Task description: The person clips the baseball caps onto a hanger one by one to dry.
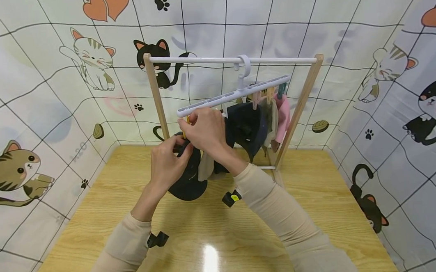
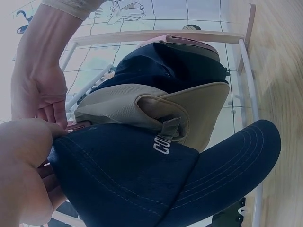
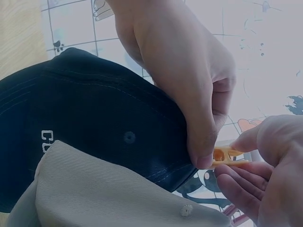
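My left hand [image 1: 167, 163] pinches the edge of a dark navy cap [image 1: 189, 184] with white lettering, its brim hanging down. Just above it, my right hand [image 1: 208, 130] squeezes a yellow clothespin [image 3: 229, 156] between thumb and fingers. In the right wrist view the clothespin's far end meets the cap's edge beside the left thumb. The tilted white hanger [image 1: 216, 101] runs right above both hands, its lower left end closest to them. A beige cap [image 2: 118, 101] hangs directly behind the navy one, partly hidden by it in the left wrist view.
A wooden rack [image 1: 154, 98] with a white top bar [image 1: 199, 60] holds the hanger by its hook [image 1: 244, 64]. Farther right hang a dark cap [image 1: 244, 120] and a pink cap [image 1: 283, 110], near several clothespins. Below is a wood-grain table [image 1: 300, 222]; cat-patterned cloth surrounds it.
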### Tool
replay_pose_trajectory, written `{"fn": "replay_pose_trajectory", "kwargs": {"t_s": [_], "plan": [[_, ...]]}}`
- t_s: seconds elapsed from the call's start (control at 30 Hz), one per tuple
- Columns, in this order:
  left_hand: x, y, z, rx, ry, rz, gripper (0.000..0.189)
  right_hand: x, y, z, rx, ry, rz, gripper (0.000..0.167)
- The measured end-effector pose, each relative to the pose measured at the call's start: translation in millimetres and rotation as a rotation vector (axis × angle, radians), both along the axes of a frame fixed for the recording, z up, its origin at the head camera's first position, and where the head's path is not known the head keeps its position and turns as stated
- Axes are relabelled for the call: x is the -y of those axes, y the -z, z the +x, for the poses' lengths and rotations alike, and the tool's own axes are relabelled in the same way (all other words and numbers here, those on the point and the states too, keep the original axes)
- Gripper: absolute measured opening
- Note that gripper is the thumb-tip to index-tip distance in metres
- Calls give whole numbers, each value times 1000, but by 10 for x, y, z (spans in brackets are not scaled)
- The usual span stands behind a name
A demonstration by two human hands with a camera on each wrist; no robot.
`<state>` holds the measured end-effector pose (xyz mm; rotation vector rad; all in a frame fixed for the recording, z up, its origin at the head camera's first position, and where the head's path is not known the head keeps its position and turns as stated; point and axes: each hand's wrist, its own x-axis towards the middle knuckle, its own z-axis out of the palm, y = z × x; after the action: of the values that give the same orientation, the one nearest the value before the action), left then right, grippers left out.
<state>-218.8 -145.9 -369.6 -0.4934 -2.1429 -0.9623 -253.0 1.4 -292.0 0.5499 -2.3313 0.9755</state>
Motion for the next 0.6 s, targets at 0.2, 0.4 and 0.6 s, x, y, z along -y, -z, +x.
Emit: {"fn": "replay_pose_trajectory", "kwargs": {"t_s": [0.2,0.4,0.6], "plan": [[-6,8,-14,-19,-7,-3,15,6,9,4,-22,11,18,52],[-27,10,-26,-51,-13,1,15,2,12,5,-37,15,40,53],[-41,-17,-48,-78,-21,17,16,-7,17,2,-38,13,45,58]]}}
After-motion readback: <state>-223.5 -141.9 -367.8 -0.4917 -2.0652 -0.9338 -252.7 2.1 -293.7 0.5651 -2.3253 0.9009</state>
